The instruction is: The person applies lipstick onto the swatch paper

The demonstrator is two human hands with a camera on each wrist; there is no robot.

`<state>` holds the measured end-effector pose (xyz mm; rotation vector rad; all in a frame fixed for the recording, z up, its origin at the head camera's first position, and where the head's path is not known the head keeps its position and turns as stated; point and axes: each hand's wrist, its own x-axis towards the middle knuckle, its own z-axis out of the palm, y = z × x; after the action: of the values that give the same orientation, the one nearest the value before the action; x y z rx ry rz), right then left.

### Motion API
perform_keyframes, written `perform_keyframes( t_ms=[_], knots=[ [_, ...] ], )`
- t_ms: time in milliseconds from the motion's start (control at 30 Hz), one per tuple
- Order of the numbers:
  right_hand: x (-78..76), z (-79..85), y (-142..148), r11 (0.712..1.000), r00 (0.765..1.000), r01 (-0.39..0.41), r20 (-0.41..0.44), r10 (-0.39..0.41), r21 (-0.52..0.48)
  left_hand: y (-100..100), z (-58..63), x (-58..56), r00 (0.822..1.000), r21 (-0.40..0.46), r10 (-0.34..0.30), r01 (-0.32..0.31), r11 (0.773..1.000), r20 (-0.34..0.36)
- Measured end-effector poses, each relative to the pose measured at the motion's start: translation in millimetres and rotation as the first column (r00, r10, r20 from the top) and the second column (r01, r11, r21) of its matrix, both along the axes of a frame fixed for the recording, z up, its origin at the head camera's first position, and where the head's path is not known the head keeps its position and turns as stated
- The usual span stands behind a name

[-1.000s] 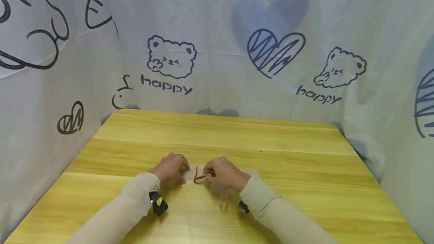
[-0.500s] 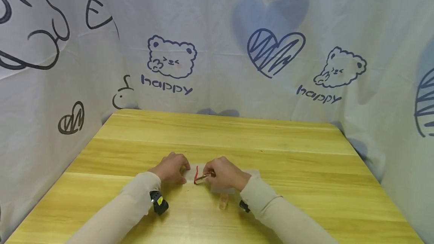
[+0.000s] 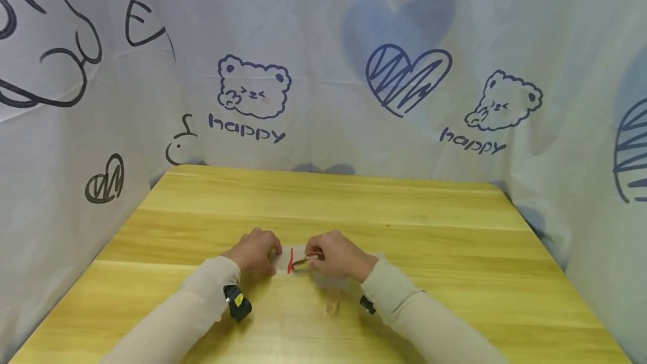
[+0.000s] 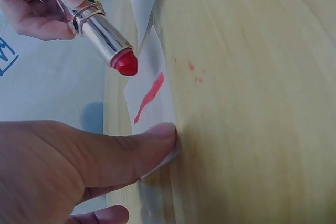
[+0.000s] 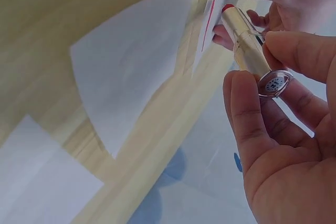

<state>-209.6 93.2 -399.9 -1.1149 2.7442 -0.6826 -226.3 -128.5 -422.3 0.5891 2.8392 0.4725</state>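
Note:
My right hand [image 3: 336, 254] pinches a lipstick [image 4: 107, 38] with a shiny metallic tube between thumb and fingers. Its bare red tip points toward a strip of white paper [image 4: 160, 111] on the table, just beside a red stroke [image 4: 149, 98]. In the left wrist view some space shows between tip and stroke. My left hand [image 3: 255, 251] rests at the strip's left end, thumb pressing one corner and the fingers at the opposite edge, as the right wrist view shows. The tube's round base, with a small label, faces back toward the right palm.
Two more white paper pieces, one broad sheet [image 5: 136, 59] and another [image 5: 44, 177], lie to the right under my right forearm. A small translucent pinkish block [image 3: 332, 300] sits nearer me. Small red specks [image 4: 193, 69] mark the wooden table [image 3: 212, 195]. Printed curtains enclose it.
My right hand has shifted slightly right and away from me, and the lipstick tip has moved off the near end of the red stroke. My left hand stays in place.

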Motion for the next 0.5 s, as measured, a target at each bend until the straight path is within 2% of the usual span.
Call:
perform_keyframes(
  t_ms=[267, 500],
  knots=[
    [-2.6, 2.6, 10.1, 1.0, 0.999, 0.012, -0.038, -0.013, -0.022, 0.4, 2.3, 0.1, 1.0, -0.02, -0.024, 0.024, 1.0, -0.007],
    [-4.0, 7.3, 19.7, 0.999, 0.999, 0.043, -0.024, -0.044, -0.027, 1.1, 8.4, -0.1, 0.999, 0.0, -0.033, 0.033, 0.999, 0.0]
  ],
)
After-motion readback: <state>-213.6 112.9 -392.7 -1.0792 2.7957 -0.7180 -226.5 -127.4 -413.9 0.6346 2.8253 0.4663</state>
